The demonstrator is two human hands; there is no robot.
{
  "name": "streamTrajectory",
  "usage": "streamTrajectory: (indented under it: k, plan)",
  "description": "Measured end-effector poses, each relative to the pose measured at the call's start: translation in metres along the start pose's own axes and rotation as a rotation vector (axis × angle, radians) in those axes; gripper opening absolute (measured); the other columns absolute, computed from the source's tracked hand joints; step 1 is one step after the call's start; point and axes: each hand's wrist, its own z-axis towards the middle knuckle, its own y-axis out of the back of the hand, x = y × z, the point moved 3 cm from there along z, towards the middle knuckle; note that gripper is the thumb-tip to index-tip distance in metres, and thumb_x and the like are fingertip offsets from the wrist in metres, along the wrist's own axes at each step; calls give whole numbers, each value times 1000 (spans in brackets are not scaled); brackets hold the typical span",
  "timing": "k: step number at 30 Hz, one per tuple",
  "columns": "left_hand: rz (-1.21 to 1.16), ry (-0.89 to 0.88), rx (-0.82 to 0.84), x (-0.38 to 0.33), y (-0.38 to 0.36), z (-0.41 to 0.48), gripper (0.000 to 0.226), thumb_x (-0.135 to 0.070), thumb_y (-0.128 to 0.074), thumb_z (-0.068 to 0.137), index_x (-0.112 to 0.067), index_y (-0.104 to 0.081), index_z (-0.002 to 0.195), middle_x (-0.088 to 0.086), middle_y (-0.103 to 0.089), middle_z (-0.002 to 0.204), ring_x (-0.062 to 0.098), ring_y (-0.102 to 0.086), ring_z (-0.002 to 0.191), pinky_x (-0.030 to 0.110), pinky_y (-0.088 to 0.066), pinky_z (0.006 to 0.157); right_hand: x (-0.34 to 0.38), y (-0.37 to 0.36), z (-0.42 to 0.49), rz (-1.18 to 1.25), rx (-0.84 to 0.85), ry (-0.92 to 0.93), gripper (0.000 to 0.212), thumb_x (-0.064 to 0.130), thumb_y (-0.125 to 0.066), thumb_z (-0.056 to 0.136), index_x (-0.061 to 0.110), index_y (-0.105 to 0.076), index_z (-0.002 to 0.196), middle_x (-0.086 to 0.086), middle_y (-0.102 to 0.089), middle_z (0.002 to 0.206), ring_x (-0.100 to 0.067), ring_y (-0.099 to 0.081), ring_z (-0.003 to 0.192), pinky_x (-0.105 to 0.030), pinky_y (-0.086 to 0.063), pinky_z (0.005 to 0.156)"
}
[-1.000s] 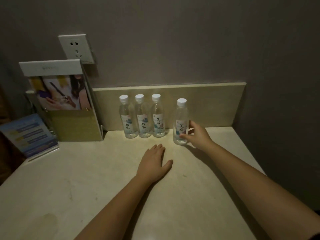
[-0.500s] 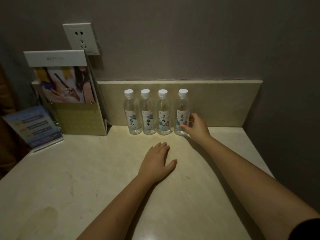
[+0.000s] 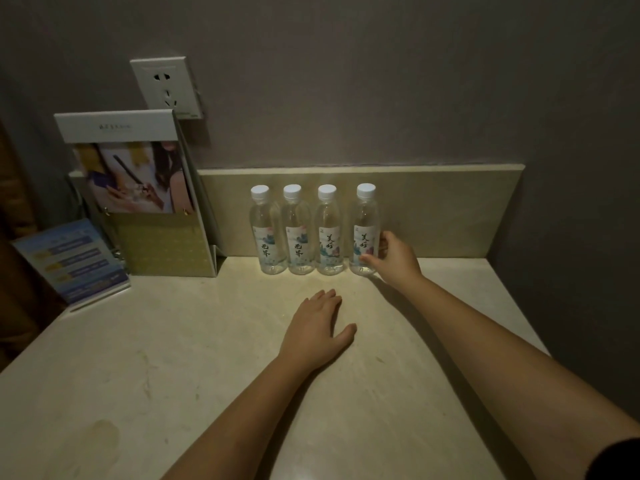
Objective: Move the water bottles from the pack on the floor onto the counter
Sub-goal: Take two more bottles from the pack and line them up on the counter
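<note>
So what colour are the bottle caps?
White, all four caps; head view shows it best.

Single head view, wide-angle, faces forward and down, close over counter (image 3: pixel 173 358) toward back wall (image 3: pixel 381 81).

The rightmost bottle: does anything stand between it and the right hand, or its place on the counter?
Nothing visible. The right hand holds the rightmost bottle low down, and it already stands on the counter, ending the row.
</note>
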Motion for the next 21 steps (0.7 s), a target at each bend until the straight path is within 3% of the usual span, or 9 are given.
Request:
streamTrajectory:
  k: [8,13,21]
  plan:
    - [-13,-2,5,0,2,1,70,-60,-45,84,-20,-40,141,1,-35,152,20,-28,141,33,-20,115,0,0,-2,37,18,-23,58,29,-80,74,17,-52,123,-2,-65,120,-22,-63,105,-36,-51,86]
    - [-12,10,20,0,2,1,70,-60,-46,84,-21,-40,142,1,-35,152,20,-28,141,35,-22,115,-6,-3,-23,73,50,-56,86,32,-83,70,17,-36,140,-2,-56,134,-22,-57,117,-31,-46,89]
    - [0,1,19,-1,3,1,67,-59,-46,86,-20,-42,140,2,-39,150,21,-32,138,35,-24,113,-27,25,-66,-27,-8,-128,56,27,-72,82,15,-48,131,-2,-60,118,-18,-59,103,-25,-43,81]
